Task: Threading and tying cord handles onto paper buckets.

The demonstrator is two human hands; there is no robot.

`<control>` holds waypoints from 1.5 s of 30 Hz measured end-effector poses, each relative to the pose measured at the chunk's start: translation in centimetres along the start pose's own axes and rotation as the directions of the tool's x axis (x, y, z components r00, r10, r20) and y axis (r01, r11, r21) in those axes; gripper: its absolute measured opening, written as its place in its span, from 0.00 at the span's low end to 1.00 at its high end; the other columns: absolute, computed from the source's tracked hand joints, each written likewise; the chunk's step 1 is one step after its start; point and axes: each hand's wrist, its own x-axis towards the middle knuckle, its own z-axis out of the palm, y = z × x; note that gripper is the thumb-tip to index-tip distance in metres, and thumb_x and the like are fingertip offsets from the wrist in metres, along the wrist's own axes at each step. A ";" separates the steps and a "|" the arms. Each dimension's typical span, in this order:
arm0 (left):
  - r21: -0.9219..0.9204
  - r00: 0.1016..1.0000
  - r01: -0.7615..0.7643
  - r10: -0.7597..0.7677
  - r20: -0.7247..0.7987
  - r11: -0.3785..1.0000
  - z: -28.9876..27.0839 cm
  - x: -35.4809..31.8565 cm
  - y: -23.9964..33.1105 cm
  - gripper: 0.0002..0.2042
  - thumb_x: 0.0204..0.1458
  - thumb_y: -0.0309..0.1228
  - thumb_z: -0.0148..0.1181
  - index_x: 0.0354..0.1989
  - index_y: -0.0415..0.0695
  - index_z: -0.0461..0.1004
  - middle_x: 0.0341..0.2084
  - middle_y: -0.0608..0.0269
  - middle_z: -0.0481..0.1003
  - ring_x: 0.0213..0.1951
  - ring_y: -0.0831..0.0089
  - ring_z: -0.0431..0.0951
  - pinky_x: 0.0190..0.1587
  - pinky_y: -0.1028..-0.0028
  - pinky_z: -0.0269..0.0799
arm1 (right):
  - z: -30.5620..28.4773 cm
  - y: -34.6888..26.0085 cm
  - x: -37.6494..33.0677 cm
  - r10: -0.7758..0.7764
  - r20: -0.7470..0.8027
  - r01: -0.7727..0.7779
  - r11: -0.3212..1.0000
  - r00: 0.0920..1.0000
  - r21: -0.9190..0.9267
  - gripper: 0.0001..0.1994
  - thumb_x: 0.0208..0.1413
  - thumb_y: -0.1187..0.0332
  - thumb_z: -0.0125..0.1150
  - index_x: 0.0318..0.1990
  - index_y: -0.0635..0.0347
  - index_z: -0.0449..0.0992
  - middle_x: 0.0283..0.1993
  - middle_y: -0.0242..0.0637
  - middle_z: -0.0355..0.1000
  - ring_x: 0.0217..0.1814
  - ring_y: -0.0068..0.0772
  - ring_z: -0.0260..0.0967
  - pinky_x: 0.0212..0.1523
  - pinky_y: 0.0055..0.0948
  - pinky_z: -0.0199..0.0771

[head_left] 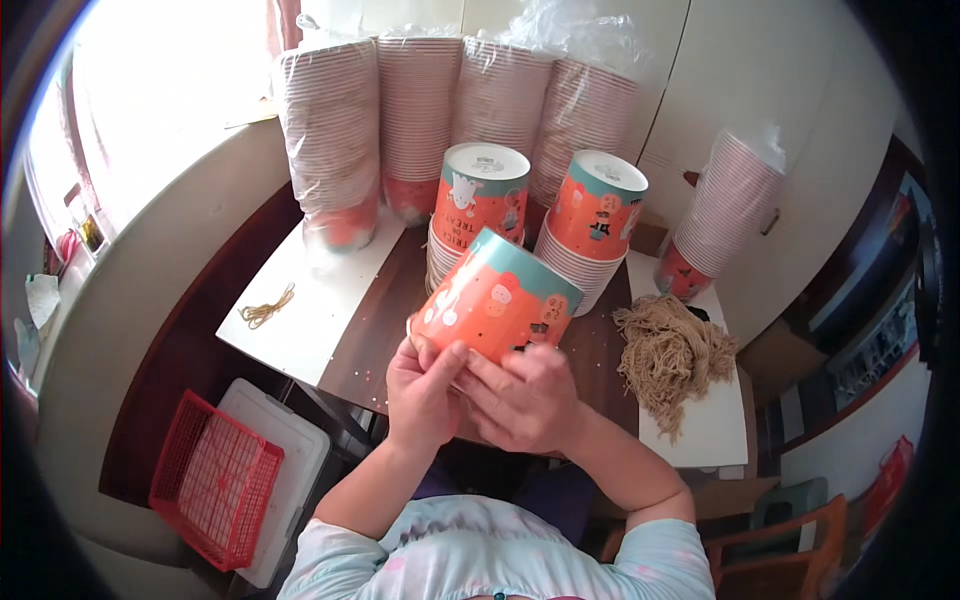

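Observation:
An orange paper bucket point(495, 300) with a teal band and cartoon figures is held up, tilted, over the table in front of me. My left hand point(425, 390) pinches its near rim, thumb on the outside. Beside it, my right hand point(525, 400) has its fingers closed at the same rim, farther right. Whatever lies between the fingers there is hidden. Just behind stand two shorter stacks of similar buckets upside down, a left stack point(480, 205) and a right stack point(597, 215), their white bases upward.
Tall plastic-wrapped bucket stacks point(330, 130) line the table's back, another wrapped stack point(722, 205) at right. A tangled bundle of beige strings point(675, 355) lies on the right white panel, a small tan cord bundle point(267, 306) on the left. A red basket point(215, 480) sits low at left.

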 end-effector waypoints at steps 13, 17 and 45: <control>-0.006 0.950 -0.090 0.088 0.301 0.996 2.2 17.5 3.0 0.10 0.54 0.22 0.59 0.30 0.48 0.62 0.32 0.63 0.73 0.33 0.76 0.76 0.34 0.73 0.77 | 1.2 17.8 12.9 0.639 0.010 -0.550 0.654 0.770 0.519 0.41 0.38 0.51 0.75 0.56 0.68 0.65 0.61 0.50 0.59 0.58 0.39 0.63 0.55 0.34 0.68; 0.051 0.975 0.204 -0.207 0.082 0.978 0.4 21.4 0.2 0.05 0.57 0.27 0.56 0.34 0.44 0.65 0.36 0.60 0.75 0.37 0.66 0.77 0.37 0.62 0.78 | 5.4 20.6 12.7 0.484 -0.194 -0.487 0.873 0.853 0.032 0.32 0.37 0.49 0.74 0.44 0.66 0.74 0.57 0.52 0.63 0.57 0.45 0.65 0.54 0.36 0.69; 0.410 0.285 -0.848 -0.362 0.887 0.336 3.3 -4.9 5.1 0.17 0.49 0.37 0.56 0.41 0.36 0.75 0.47 0.51 0.73 0.56 0.56 0.69 0.60 0.47 0.54 | -0.6 27.9 2.2 0.676 -0.009 -0.652 0.707 0.737 -0.275 0.16 0.46 0.60 0.66 0.33 0.60 0.68 0.40 0.41 0.74 0.40 0.46 0.71 0.46 0.41 0.66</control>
